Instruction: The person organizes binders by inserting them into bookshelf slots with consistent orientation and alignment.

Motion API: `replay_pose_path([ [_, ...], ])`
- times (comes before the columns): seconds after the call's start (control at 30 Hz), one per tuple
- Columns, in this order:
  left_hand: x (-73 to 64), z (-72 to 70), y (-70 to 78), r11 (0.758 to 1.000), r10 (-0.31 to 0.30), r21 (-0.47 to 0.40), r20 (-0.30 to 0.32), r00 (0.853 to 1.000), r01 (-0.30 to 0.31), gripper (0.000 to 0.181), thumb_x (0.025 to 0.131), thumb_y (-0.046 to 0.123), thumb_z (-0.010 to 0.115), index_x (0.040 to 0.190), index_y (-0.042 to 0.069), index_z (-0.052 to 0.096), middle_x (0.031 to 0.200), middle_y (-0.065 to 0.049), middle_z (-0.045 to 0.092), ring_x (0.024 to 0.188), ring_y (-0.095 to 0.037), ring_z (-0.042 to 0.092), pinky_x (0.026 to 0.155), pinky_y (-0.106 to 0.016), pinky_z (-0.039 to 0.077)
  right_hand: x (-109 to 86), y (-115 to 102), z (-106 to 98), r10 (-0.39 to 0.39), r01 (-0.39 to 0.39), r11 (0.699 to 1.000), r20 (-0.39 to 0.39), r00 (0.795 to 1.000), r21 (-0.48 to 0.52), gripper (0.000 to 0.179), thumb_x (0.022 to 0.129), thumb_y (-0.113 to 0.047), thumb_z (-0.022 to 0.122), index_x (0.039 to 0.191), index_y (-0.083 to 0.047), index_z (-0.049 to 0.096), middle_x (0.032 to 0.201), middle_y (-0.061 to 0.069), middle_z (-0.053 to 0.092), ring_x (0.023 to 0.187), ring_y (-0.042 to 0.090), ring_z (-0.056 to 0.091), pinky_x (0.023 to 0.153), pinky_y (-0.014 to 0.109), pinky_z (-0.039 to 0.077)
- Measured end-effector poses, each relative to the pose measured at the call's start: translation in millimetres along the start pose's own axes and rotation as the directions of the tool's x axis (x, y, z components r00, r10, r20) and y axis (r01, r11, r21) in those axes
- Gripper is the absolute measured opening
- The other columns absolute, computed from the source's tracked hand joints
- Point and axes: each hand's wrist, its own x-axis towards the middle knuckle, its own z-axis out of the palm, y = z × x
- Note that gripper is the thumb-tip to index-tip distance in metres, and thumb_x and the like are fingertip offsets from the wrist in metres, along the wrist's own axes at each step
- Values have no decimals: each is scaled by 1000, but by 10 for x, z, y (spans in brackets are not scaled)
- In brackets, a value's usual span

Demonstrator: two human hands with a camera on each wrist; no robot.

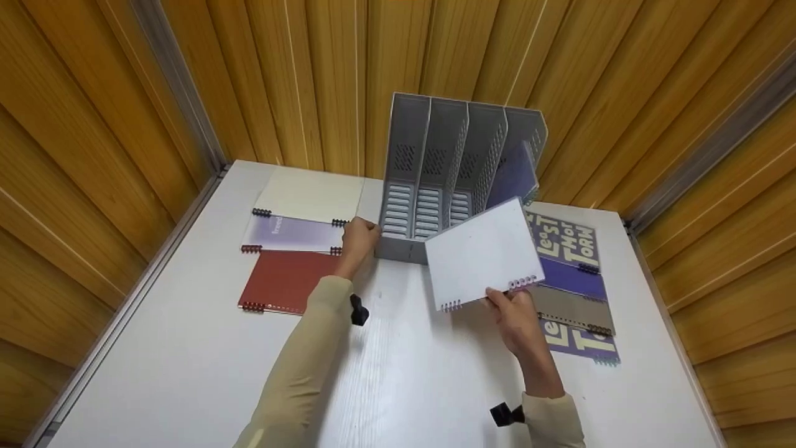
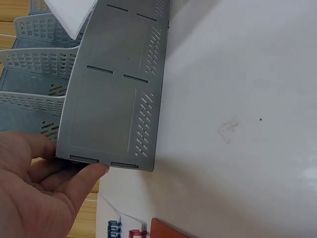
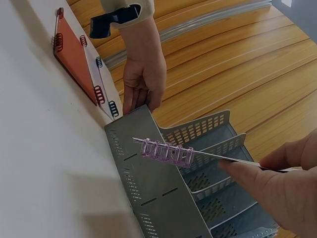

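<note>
A grey desktop file holder (image 1: 401, 250) with upright dividers stands at the back of the table. My left hand (image 1: 359, 244) grips its front left corner; in the left wrist view the thumb lies along the end of the front panel (image 2: 104, 114). Between thumb and fingers, my right hand (image 1: 517, 325) pinches a white-covered spiral notebook (image 1: 482, 252) by its bound edge. The notebook is raised and tilted in front of the holder's right part, and its purple rings (image 3: 167, 152) show in the right wrist view. A purple notebook (image 1: 513, 177) stands in the rightmost compartment.
On the left lie a cream notebook (image 1: 314, 194), a lilac one (image 1: 292, 233) and a red one (image 1: 286, 280), overlapping. Several more overlap on the right, including a blue-purple one (image 1: 575, 278), a grey-brown one (image 1: 572, 306) and lettered ones (image 1: 575, 239). Wood-look panels (image 1: 298, 81) enclose the table.
</note>
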Motion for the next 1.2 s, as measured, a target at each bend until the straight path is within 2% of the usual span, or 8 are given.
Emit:
replay_pose_path([
  [0.27, 5, -50, 24, 1000, -24, 12, 4, 1000, 24, 22, 97, 11, 61, 84, -1, 75, 66, 2, 53, 63, -14, 48, 56, -28, 39, 92, -123, 32, -24, 24, 999, 1, 1000, -26, 51, 103, 3, 44, 151, 2, 26, 137, 14, 43, 103, 11, 53, 85, 20, 52],
  [0.43, 10, -72, 28, 1000, -24, 7, 18, 1000, 24, 23, 97, 13, 63, 96, -4, 78, 72, 0, 59, 69, -15, 52, 63, -29, 45, 162, -211, 51, -43, 40, 995, -35, 998, -88, 42, 104, -2, 47, 143, 3, 36, 118, 8, 49, 88, 9, 50, 70, 18, 47],
  [0.57, 17, -80, 5, 999, -30, -28, 42, 999, 31, 24, 97, 14, 62, 102, -5, 77, 78, -2, 63, 72, -14, 55, 65, -27, 48, 202, -263, 54, -82, 79, 993, -26, 996, -93, 36, 104, -1, 48, 138, 4, 40, 108, 6, 50, 81, 9, 48, 67, 18, 46],
  [0.7, 12, -95, -29, 996, -59, -66, 45, 997, 62, 23, 97, 11, 62, 98, -6, 77, 77, -3, 62, 69, -13, 55, 60, -24, 46, 224, -300, 55, -92, 84, 974, -25, 995, -210, 25, 104, -7, 51, 122, 10, 52, 90, 2, 52, 69, 7, 44, 59, 19, 42],
  [0.87, 17, -106, -26, 993, -80, -87, 52, 995, 84, 22, 96, 8, 61, 86, -4, 75, 69, 0, 56, 62, -11, 50, 53, -22, 41, 286, -386, 41, -106, 90, 932, -26, 994, -352, 24, 105, -13, 53, 110, 10, 59, 80, 1, 48, 59, 8, 35, 54, 21, 35],
  [1.0, 35, -93, 3, 994, -80, -64, 65, 995, 84, 23, 97, 9, 60, 82, -3, 73, 67, 0, 54, 61, -11, 49, 54, -23, 40, 375, -498, 22, -131, 117, 936, -19, 991, -332, 29, 106, -12, 50, 128, 7, 52, 100, 4, 51, 67, 5, 42, 63, 16, 44],
  [1.1, 33, -74, 25, 996, -79, -33, 65, 995, 81, 24, 98, 11, 59, 89, -4, 76, 71, -1, 58, 65, -12, 52, 58, -25, 43, 463, -574, 4, -140, 118, 942, -48, 989, -313, 29, 106, -15, 49, 128, 5, 49, 97, 3, 50, 65, 4, 42, 62, 16, 45],
  [1.2, 13, -51, 44, 997, -71, -18, 58, 996, 72, 24, 99, 12, 60, 98, -5, 77, 77, -4, 62, 68, -13, 55, 62, -27, 46, 569, -627, -11, -144, 108, 943, -94, 985, -314, 22, 106, -17, 49, 113, 4, 51, 79, 0, 43, 56, 6, 33, 53, 22, 37],
])
